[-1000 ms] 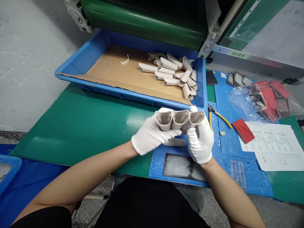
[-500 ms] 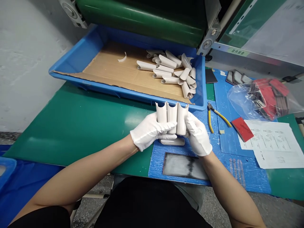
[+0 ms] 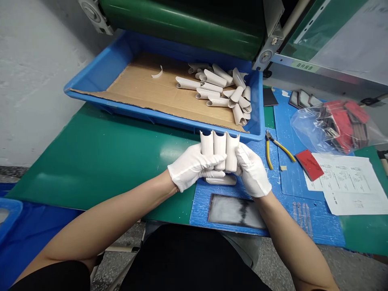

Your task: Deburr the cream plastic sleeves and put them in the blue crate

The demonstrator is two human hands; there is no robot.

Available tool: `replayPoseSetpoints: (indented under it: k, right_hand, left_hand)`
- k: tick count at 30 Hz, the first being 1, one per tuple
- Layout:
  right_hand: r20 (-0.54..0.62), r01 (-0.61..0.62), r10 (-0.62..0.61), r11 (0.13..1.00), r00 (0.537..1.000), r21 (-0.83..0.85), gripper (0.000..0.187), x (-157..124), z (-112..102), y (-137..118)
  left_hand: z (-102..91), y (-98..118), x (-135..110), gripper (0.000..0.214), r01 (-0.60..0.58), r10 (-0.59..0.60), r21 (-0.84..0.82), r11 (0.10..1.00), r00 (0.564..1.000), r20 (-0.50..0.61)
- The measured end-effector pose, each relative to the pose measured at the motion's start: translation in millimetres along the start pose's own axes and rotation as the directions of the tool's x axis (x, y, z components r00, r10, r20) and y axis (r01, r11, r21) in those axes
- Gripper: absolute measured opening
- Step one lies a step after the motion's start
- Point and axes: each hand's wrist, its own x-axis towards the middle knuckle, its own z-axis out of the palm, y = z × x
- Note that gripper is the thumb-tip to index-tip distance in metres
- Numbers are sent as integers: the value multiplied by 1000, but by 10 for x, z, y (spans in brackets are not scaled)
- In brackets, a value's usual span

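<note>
1. Three white sleeves [image 3: 220, 147] stand upright in a row. They touch side to side, with their open ends up, and are held just above the blue board [image 3: 273, 210] at the front middle of the bench.
2. The left hand [image 3: 190, 167], in a white glove, closes on the row from 9 o'clock. Its fingers [image 3: 214, 161] wrap across the front of the sleeves and press them together.
3. The right hand [image 3: 253, 171], also gloved, clamps the row from 3 o'clock, with its palm side against the outermost sleeve. Its fingertips are hidden behind the row.
4. A single sleeve [image 3: 221, 180] lies flat on the board at 6 o'clock, just under the hands and partly covered by them.
5. A dark panel [image 3: 235, 210] sits in the board further out at 6 o'clock.
6. A blue tray [image 3: 100, 76] stands at 12 o'clock, lined with cardboard [image 3: 145, 89]. A loose heap of sleeves [image 3: 224, 91] fills its right end.
7. Yellow-handled cutters [image 3: 277, 147] lie near the right hand at 3 o'clock, with a red pad [image 3: 309, 165] beyond them.
8. Printed sheets [image 3: 348, 182] lie at 4 o'clock. A clear bag [image 3: 333, 125] of red and dark pieces lies at 2 o'clock.
9. A green mat [image 3: 106, 157] covers the bench at 9 o'clock. A green belt [image 3: 188, 20] overhangs the tray at 12 o'clock.
</note>
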Motion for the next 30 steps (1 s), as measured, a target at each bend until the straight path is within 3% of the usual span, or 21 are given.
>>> replayPoseSetpoints:
  k: [3,12,27,30]
  right_hand:
    - [-5,-81,82,993,997,86,53,-5,4,-5]
    - [9,-64,63,994,998,89,60,6,-15,12]
    - [-114,85,-85,996,990,1,62,-11,1,124]
    - [-124,131,-134,991,983,-31,61,-10,-11,119]
  left_hand:
    - [8,11,2,38,-6,6,0,1000,1000,11]
    - [33,27,-41,41,28,-28,-4,1000,999,-19]
    - [36,-19,-50,62,-32,33,49,998,999,-25]
    - [-17,-31,-19,68,-98,99,134,986,995,-2]
